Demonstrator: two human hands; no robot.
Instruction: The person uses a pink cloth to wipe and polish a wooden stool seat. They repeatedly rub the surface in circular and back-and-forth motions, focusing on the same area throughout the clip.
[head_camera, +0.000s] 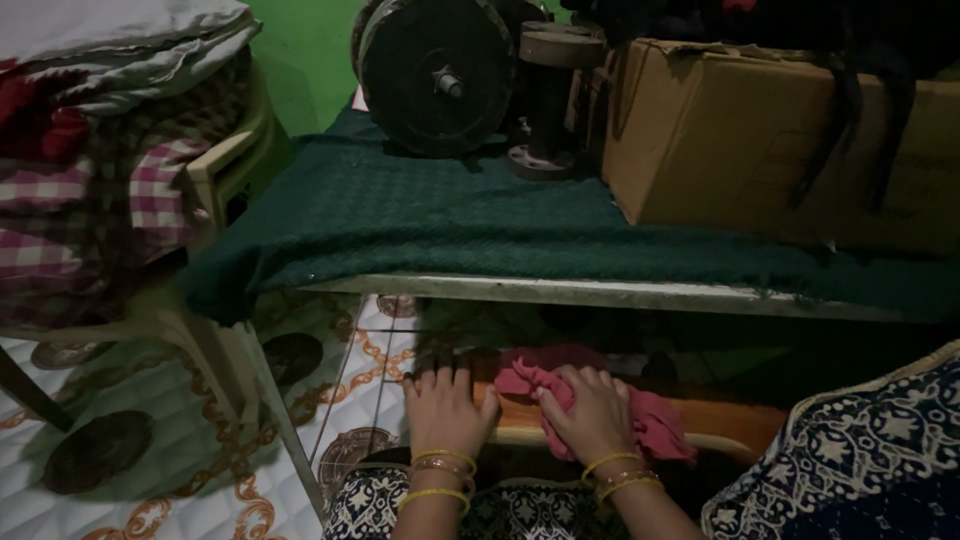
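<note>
My left hand (445, 405) lies flat, fingers spread, on a brown wooden surface (730, 418) low in the head view. Right beside it my right hand (592, 410) grips a crumpled pink-red cloth (655, 420) and presses it onto the same wood. The cloth bunches under my fingers and trails to the right. Both wrists carry gold bangles. My knees in dark blue patterned fabric (860, 460) frame the bottom of the view.
Above the hands runs a table edge (600, 293) covered by a green woven cloth (420, 215). On it stand a dark round metal wheel (437, 75), a flanged pipe piece (548, 100) and a cardboard box (760, 140). A plastic chair (225, 165) piled with checked fabric stands left, on patterned floor tiles (130, 470).
</note>
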